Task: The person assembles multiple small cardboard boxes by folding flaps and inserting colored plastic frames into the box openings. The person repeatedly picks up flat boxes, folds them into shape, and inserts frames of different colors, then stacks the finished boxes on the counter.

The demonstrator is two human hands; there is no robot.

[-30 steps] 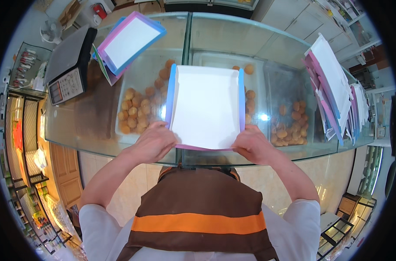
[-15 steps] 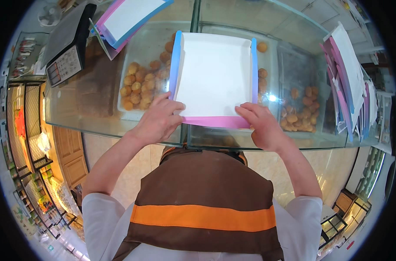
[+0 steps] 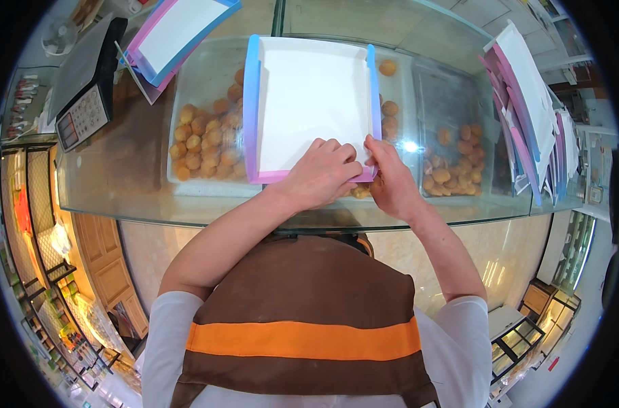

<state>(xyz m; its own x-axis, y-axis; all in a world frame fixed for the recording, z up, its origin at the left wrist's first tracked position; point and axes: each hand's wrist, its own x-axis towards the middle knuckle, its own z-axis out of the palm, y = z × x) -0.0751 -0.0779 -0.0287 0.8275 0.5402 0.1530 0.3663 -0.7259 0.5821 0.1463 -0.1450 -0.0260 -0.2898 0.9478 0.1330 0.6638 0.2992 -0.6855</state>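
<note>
A shallow cardboard box [image 3: 311, 102], white inside with blue sides and a pink near edge, lies on the glass counter. Its near wall stands folded up, and the near left corner is squared. Both my hands meet at the near right corner. My left hand [image 3: 323, 173] curls over the near wall, fingers closed on it. My right hand [image 3: 393, 180] pinches the corner from the right, thumb and fingertips against the blue side wall. My fingers partly hide that corner.
Beneath the glass, trays hold round golden-brown pastries [image 3: 204, 146]. At the left stand a digital scale [image 3: 85, 122] and a stack of folded boxes [image 3: 180, 34]. Flat pink and blue cartons [image 3: 523, 109] lean in a pile at the right. The counter's glass edge [image 3: 255, 226] runs nearest my body.
My left hand has moved right along the near wall to the right corner. The pink near flap now stands up. My right hand has shifted onto the corner.
</note>
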